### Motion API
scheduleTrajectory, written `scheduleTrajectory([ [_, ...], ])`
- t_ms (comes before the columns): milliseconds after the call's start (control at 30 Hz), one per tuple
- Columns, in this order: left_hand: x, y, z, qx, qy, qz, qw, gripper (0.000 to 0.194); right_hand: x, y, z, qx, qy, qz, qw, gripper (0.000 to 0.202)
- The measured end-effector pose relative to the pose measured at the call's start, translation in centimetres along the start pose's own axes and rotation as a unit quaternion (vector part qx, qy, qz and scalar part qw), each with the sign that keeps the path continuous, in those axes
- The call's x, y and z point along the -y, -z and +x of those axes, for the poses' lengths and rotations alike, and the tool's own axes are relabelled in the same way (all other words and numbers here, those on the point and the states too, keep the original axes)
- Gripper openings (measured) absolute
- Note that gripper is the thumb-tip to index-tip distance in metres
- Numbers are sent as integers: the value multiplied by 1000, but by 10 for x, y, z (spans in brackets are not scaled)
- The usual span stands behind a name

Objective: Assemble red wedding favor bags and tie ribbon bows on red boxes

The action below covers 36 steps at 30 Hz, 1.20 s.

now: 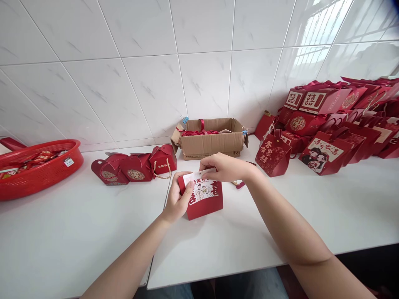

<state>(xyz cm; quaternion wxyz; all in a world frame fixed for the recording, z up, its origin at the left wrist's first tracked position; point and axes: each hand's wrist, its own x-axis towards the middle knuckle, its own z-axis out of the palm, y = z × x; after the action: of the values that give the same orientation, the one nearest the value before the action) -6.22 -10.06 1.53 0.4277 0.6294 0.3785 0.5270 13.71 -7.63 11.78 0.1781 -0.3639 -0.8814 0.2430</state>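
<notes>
A red gift box (pixel 205 205) with a white front panel and a printed couple stands on the white table in front of me. My left hand (pixel 177 199) grips its left side, thumb on the printed front and fingers behind. My right hand (pixel 220 166) is bent over the top edge, its fingers closed at the upper flap; the fingertips are partly hidden. Just behind the right wrist, a small dark red strap with a gold-coloured part (pixel 239 184) lies on the table.
A cardboard box (pixel 212 146) holding red ribbon stands against the tiled wall. Several red boxes (pixel 136 168) stand left of it. A red plastic basket (pixel 40 182) with small packets is at far left. Many red gift boxes (pixel 327 153) are piled at right.
</notes>
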Motion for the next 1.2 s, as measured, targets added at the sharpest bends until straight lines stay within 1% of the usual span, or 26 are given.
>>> scheduleTrajectory([
  [67, -1, -1, 0, 0, 4, -11, 1000, 34, -1, -1, 0, -6, 3, -2, 1000, 6],
  [133, -1, -4, -1, -5, 5, -22, 1000, 39, -2, -2, 0, -13, 5, -5, 1000, 6],
  [200, -1, -6, -1, -24, 4, -13, 1000, 45, -2, -4, 1, -17, 5, -5, 1000, 7],
  [300, -2, -7, 1, -59, 7, 20, 998, 39, -2, -5, 2, -21, 1, 1, 1000, 10],
  [367, -2, -5, 4, -73, 0, 37, 997, 35, -4, -5, 3, -30, 1, 17, 999, 13],
  [433, -2, 1, 10, -91, -14, 45, 995, 34, -10, -4, 5, -57, 7, 57, 997, 23],
  [500, 1, 11, 19, -122, -29, 44, 991, 34, -20, -2, 7, -102, 4, 116, 988, 42],
  [533, 3, 18, 24, -140, -35, 41, 989, 35, -27, -1, 8, -128, -6, 141, 982, 48],
  [567, 6, 25, 29, -158, -41, 37, 986, 35, -34, 0, 9, -152, -25, 155, 976, 49],
  [633, 12, 40, 39, -186, -47, 26, 981, 37, -51, 1, 10, -183, -82, 137, 970, 42],
  [667, 15, 47, 43, -198, -48, 21, 979, 38, -60, 1, 10, -181, -117, 105, 971, 36],
  [700, 18, 54, 47, -209, -48, 18, 977, 38, -68, 0, 10, -166, -151, 66, 972, 30],
  [767, 21, 64, 52, -228, -45, 11, 973, 40, -82, -1, 10, -119, -205, -3, 971, 18],
  [833, 23, 70, 55, -240, -40, 4, 970, 42, -94, -3, 9, -81, -233, -37, 968, 8],
  [867, 23, 71, 55, -243, -38, 2, 969, 42, -99, -4, 8, -74, -238, -42, 968, 6],
  [933, 23, 73, 56, -238, -37, 4, 971, 43, -107, -7, 9, -75, -240, -47, 967, 8],
  [1000, 23, 72, 55, -227, -41, 12, 973, 41, -112, -13, 12, -79, -239, -55, 966, 13],
  [1200, 26, 72, 54, -217, -52, 30, 974, 39, -120, -38, 25, -87, -229, -79, 966, 30],
])
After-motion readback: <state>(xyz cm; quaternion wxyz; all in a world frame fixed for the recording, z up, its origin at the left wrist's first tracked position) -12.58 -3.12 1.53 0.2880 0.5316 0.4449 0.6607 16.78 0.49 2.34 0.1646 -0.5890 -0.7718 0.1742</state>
